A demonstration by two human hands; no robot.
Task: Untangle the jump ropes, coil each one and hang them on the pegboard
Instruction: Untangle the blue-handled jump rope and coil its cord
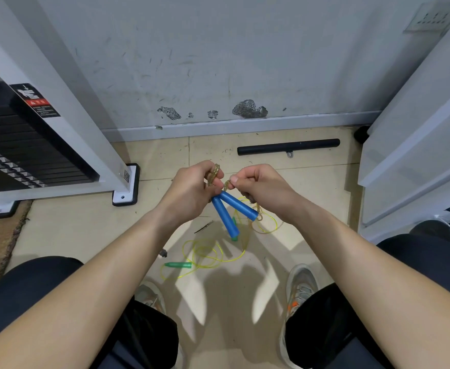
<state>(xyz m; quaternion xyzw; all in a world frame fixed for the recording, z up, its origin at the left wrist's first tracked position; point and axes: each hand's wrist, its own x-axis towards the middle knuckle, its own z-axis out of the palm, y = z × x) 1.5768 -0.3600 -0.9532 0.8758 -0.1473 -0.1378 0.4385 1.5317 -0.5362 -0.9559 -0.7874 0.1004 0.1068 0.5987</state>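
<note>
My left hand (191, 187) grips a small coil of amber glittery rope (214, 173), and two blue handles (229, 213) hang down from that grip. My right hand (261, 186) pinches the same amber rope between thumb and forefinger, and a loop of it trails below toward the floor. On the tiles beneath lies a yellow rope (207, 255) in loose loops, with one green handle (179, 265) at its left end and another green tip (234, 237) behind the blue handles. No pegboard shows in this view.
A weight-stack machine (26, 145) stands at the left with its foot (126, 191) near my hands. A black bar (287, 147) lies by the scuffed wall. A white frame (415, 145) rises at the right. My knees and shoes (299, 286) fill the bottom.
</note>
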